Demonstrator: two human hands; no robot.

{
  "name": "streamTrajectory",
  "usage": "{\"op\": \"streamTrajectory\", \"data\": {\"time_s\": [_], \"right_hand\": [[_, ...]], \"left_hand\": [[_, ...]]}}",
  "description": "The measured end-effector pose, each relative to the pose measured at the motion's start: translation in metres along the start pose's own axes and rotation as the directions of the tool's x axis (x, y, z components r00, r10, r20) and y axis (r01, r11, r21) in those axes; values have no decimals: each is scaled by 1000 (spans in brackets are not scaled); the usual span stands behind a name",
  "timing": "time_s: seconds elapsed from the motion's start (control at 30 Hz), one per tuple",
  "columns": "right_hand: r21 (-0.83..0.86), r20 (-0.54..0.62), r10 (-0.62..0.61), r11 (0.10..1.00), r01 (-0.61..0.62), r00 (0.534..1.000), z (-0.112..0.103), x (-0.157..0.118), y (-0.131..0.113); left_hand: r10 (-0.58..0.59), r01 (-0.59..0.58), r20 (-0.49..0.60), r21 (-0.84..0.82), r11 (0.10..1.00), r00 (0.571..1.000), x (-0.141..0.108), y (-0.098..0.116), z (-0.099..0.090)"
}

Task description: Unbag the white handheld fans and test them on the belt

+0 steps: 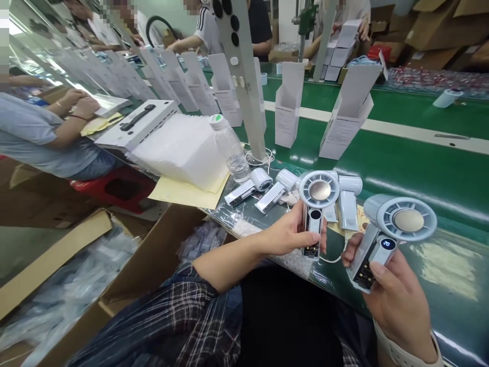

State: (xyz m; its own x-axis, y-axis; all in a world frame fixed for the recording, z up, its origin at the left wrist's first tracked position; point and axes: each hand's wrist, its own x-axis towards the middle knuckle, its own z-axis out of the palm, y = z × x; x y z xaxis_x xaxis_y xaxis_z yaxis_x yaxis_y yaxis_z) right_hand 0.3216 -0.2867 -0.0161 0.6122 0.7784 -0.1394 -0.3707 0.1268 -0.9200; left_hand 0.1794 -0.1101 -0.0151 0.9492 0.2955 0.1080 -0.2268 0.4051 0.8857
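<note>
Head camera: nearest the wearer, the right hand (pixel 399 288) is clamped round the grip of a pale blue handheld fan (pixel 386 235), thumb on the front of its handle; the oval display there is lit and reads "20". The left hand (pixel 286 232) is closed on the handle of a matching handheld fan (pixel 316 214), thumb low on its front, the round dark display showing no readable figure. The two fans are held apart, grilles and silvery centre discs facing the wearer, over the near edge of the green tabletop (pixel 462 311). A pale watch strap (pixel 393 346) circles the right wrist; no brand can be read on it. Off the tabletop's near edge, to the left, an open cardboard carton (pixel 133 270) stands beside clear plastic bags (pixel 76 290). Just beyond the left hand, more fans (pixel 277 191) lie on the tabletop, near a white cable (pixel 331 261). Farther along the near edge to the left are a yellow sheet (pixel 187 193), a white stack (pixel 187 148) on it and a clear bottle (pixel 231 153) with a green-marked cap. Past these, white boxes (pixel 286 120) with raised flaps stand in a row on the green conveyor (pixel 412 122); their printed panels are too small to read. Beyond the conveyor's far edge, a co-worker's hands (pixel 363 30) touch stacked white cartons (pixel 340 53).
</note>
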Motion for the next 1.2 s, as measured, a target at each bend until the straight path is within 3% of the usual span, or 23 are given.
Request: {"op": "streamTrajectory", "data": {"time_s": [0.1,0.27,0.5,0.77,0.83,0.93,1.2], "right_hand": [[-1,-7,26,1000,-26,1000,2,2,1],[-17,-87,99,995,-101,991,1,4,3],[-18,-144,150,988,-154,978,0,4,5],[-31,-178,73,996,-79,981,2,3,15],[-50,-132,67,996,-74,989,2,2,17],[-58,-54,63,996,-66,997,2,2,18],[-26,-32,22,999,-22,999,9,8,10]], "left_hand": [[-24,24,21,-28,999,999,-2,0,-4],[32,-31,1,-143,989,999,-3,-4,-4],[-29,34,44,-117,993,999,-3,5,-2],[60,-75,-115,-130,989,992,8,-14,-10],[42,-57,-112,-141,988,993,9,-13,-11],[7,-8,-19,-72,997,1000,8,-6,-10],[2,-1,-9,44,999,1000,6,-4,-13]]}}
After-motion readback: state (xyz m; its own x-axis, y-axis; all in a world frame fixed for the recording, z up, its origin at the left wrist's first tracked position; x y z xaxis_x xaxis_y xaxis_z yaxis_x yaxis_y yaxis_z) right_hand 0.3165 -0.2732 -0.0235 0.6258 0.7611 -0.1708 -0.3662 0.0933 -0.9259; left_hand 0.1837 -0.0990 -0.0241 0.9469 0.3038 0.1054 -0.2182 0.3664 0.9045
